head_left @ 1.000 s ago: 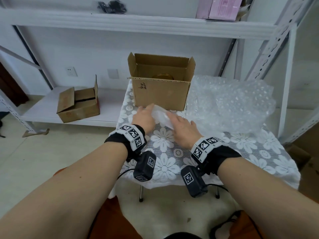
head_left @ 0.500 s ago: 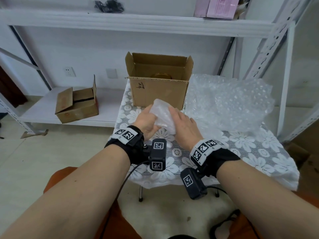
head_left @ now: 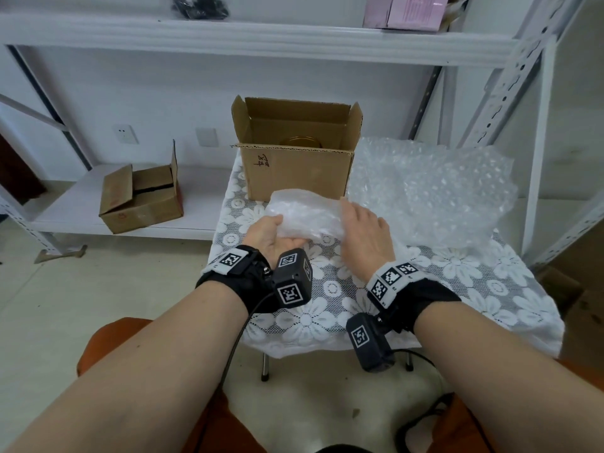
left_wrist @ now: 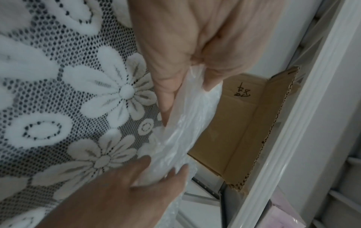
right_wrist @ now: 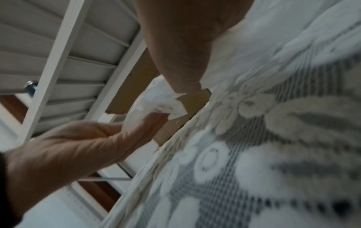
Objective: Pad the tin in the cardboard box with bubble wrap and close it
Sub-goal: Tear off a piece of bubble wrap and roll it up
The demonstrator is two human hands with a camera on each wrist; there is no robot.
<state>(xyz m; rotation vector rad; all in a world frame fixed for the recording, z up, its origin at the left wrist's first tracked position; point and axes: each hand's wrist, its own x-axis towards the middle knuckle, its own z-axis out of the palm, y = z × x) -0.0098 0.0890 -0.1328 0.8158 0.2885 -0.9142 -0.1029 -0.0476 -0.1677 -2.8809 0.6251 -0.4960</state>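
A small table [head_left: 457, 289] stands under a white lace cloth [head_left: 307, 318] with a flower pattern. On the cloth, at the far edge, sits an open cardboard box [head_left: 294, 171], and just beside it on the right lies a loose heap of bubble wrap [head_left: 441, 197]. Behind, a lower shelf [head_left: 65, 220] carries a smaller carton [head_left: 140, 204]. The upper shelf [head_left: 261, 37] holds a pink box [head_left: 408, 11] and a black bundle [head_left: 199, 6].

tin [head_left: 302, 142] in cardboard box [head_left: 295, 178] on table [head_left: 457, 289], bubble wrap [head_left: 434, 197] right of box
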